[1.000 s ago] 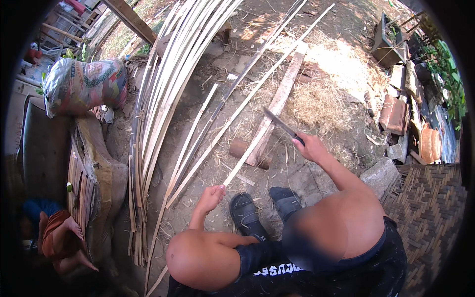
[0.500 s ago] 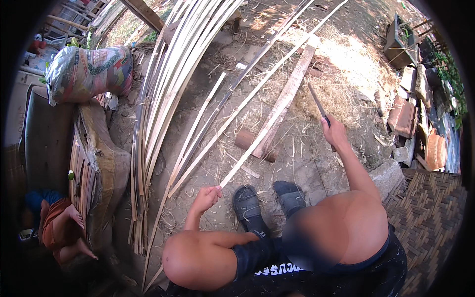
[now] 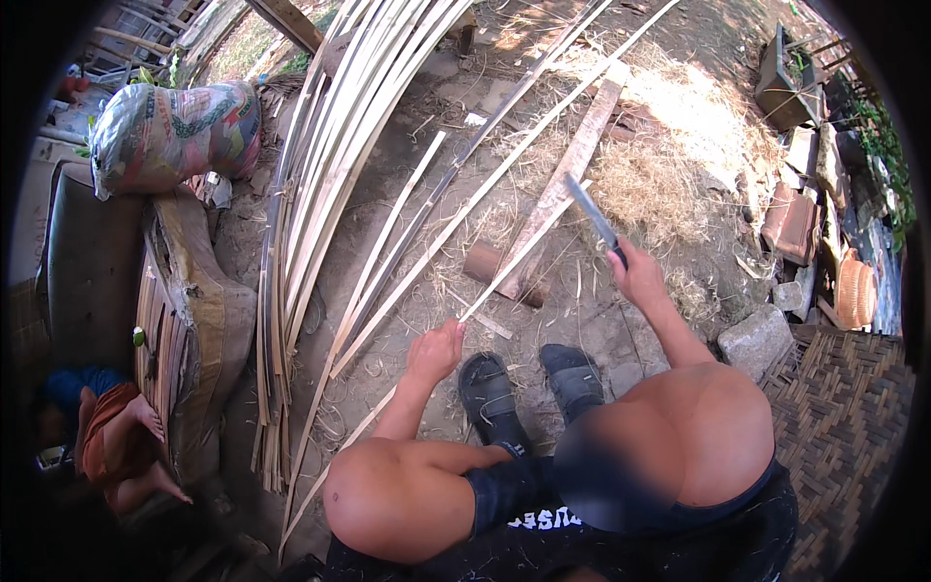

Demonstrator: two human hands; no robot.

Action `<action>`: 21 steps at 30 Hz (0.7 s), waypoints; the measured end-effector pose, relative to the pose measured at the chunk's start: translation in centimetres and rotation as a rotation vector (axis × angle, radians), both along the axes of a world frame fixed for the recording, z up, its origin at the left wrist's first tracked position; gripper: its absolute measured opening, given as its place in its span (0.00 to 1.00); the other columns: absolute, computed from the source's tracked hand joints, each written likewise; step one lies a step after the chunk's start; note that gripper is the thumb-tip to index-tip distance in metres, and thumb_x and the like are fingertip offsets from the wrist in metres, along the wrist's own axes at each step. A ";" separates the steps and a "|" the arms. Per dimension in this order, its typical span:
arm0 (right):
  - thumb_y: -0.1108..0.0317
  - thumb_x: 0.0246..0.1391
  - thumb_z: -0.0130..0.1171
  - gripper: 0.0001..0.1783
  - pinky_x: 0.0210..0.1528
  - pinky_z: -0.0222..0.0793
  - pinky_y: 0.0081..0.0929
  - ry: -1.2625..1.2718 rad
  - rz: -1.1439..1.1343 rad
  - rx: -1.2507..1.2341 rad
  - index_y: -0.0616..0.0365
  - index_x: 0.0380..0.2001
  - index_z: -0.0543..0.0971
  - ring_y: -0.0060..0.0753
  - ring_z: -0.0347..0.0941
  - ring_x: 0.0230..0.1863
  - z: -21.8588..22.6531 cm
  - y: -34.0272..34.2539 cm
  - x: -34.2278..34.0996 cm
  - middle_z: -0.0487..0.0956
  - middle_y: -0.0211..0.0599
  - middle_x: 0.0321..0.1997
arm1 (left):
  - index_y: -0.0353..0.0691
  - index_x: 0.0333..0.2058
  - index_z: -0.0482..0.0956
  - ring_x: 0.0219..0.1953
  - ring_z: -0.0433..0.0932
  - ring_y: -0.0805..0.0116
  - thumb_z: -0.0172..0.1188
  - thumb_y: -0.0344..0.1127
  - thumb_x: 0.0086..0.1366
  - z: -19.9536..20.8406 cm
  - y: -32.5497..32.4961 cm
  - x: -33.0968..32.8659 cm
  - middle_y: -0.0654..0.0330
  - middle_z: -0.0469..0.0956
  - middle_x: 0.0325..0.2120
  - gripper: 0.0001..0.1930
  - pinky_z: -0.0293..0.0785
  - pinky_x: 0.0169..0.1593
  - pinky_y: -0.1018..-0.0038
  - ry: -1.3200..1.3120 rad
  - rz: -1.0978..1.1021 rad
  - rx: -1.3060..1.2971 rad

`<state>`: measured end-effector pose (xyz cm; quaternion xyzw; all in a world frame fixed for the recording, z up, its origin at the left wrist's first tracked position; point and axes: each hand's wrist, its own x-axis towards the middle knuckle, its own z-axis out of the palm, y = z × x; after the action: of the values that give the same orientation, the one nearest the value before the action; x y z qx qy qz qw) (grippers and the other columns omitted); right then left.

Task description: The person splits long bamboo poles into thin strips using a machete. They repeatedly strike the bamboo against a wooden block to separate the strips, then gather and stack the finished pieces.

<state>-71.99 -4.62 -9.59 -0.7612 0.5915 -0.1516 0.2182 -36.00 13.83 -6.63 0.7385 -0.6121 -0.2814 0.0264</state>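
Down on the bare dirt yard, seated low with both black sandalled feet (image 3: pixel 529 383) planted ahead. Left hand (image 3: pixel 433 354) closed round the near end of a long pale split bamboo strip (image 3: pixel 543 160), which runs up and away to the right across the ground, its lower part resting over a short brown log chopping block (image 3: pixel 499 272). Right hand (image 3: pixel 638 279) wrapped tight on the handle of a dark long-bladed knife (image 3: pixel 592 213), blade raised and pointing up-left, just beside the strip above the block.

Compared with half a second back: knife swung in from further right, where it stood well apart from the strip, and now poised close over it. A second back, blade lay low near the block. Reads as one chop finished, arm lifted, and the next stroke being lined up; strip itself barely shifted, left grip unchanged.

Alongside on the left: a thick curved bundle of pale bamboo slats (image 3: pixel 320 165), a bulging patterned woven sack (image 3: pixel 170 136), a flat weathered wooden plank (image 3: pixel 572 165) lying beneath the strip. Woven mat (image 3: pixel 844 417) at lower right, grey stone (image 3: pixel 754 339) near it.
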 end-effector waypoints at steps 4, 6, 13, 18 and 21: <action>0.54 0.66 0.54 0.20 0.36 0.74 0.52 0.042 -0.175 0.059 0.60 0.49 0.77 0.59 0.80 0.33 1.9 -4.4 -2.1 0.81 0.56 0.29 | 0.36 0.31 0.77 0.23 0.77 0.52 0.41 0.48 0.77 -2.2 1.1 1.1 0.50 0.76 0.18 0.25 0.73 0.32 0.60 0.405 0.135 -0.020; 0.53 0.65 0.55 0.21 0.37 0.74 0.52 -0.103 0.085 0.163 0.59 0.49 0.77 0.59 0.80 0.33 3.8 -0.4 2.3 0.81 0.55 0.30 | 0.35 0.28 0.79 0.21 0.73 0.63 0.43 0.49 0.77 -2.8 0.6 0.1 0.57 0.73 0.17 0.26 0.70 0.30 0.67 0.576 0.277 0.078; 0.50 0.64 0.56 0.24 0.39 0.76 0.52 -0.095 0.026 0.176 0.54 0.56 0.75 0.63 0.80 0.36 0.2 1.4 1.3 0.81 0.56 0.34 | 0.35 0.27 0.79 0.17 0.61 0.77 0.46 0.49 0.77 -1.1 0.5 1.0 0.69 0.67 0.14 0.26 0.59 0.23 0.75 0.802 0.461 0.356; 0.50 0.63 0.57 0.24 0.43 0.75 0.51 -0.106 0.245 0.099 0.57 0.54 0.77 0.64 0.79 0.39 1.6 2.6 2.4 0.82 0.59 0.34 | 0.35 0.28 0.78 0.13 0.57 0.81 0.47 0.50 0.77 -0.5 2.0 2.8 0.71 0.62 0.12 0.25 0.52 0.18 0.78 0.957 0.514 0.421; 0.52 0.63 0.59 0.24 0.43 0.76 0.48 -0.138 0.002 0.035 0.58 0.54 0.78 0.59 0.81 0.38 -1.3 0.5 -1.6 0.82 0.58 0.35 | 0.35 0.29 0.78 0.13 0.55 0.82 0.47 0.50 0.77 0.3 2.9 4.9 0.72 0.60 0.11 0.25 0.50 0.17 0.79 1.039 0.493 0.439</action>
<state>-73.61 -4.07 -10.93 -0.7456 0.5769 -0.1933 0.2718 -31.06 16.69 -6.35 0.6128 -0.2583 -0.7095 0.2329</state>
